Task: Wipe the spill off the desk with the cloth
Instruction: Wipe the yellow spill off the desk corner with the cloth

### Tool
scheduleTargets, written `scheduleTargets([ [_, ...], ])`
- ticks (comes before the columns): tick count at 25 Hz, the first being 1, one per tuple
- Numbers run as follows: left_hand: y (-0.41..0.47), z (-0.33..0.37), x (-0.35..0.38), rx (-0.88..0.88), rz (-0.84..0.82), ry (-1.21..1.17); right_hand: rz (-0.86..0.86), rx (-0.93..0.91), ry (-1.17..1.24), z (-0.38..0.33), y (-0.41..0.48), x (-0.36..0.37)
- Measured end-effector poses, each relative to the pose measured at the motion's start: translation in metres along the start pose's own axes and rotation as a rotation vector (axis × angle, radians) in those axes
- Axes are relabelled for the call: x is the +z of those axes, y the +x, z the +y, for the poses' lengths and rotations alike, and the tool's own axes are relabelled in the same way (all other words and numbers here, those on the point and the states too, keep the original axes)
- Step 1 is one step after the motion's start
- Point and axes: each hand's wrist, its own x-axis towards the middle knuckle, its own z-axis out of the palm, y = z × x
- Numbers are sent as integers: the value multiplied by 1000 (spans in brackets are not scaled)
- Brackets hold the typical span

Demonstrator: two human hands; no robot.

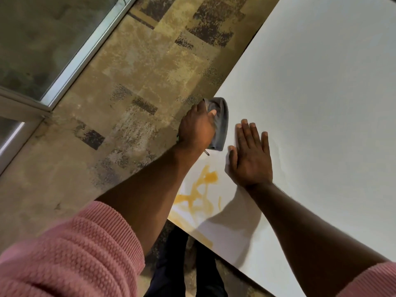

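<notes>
left hand (198,129) fingers gripping cloth (220,123) at surface (321,93) edge | right hand (250,157) fingers flat, spread | spill (201,194) unwiped, smeared, all left

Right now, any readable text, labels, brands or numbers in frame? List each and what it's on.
None. No text shows on the grey cloth in the left hand, the white desk, the yellow spill, the pink sleeve or the patterned floor. The right hand lies flat on the desk, covering no visible label.
</notes>
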Motion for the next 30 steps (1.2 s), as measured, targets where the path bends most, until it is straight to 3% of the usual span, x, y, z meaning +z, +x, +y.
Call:
scheduleTargets([
  [10,-124,-79,-3,-127,-19,-19,-76,-17,26,-3,-4,-11],
  [18,-113,-66,-10,-178,-63,-123,-134,-48,5,8,-85,-11],
  [21,-136,-81,-4,-163,-17,-79,-91,-45,0,6,-85,-7],
  [26,-188,-100,4,-286,90,-9,-77,-63,-15,7,-87,-5],
  [30,-202,-99,6,-324,64,61,-82,-64,-36,8,-85,-5],
])
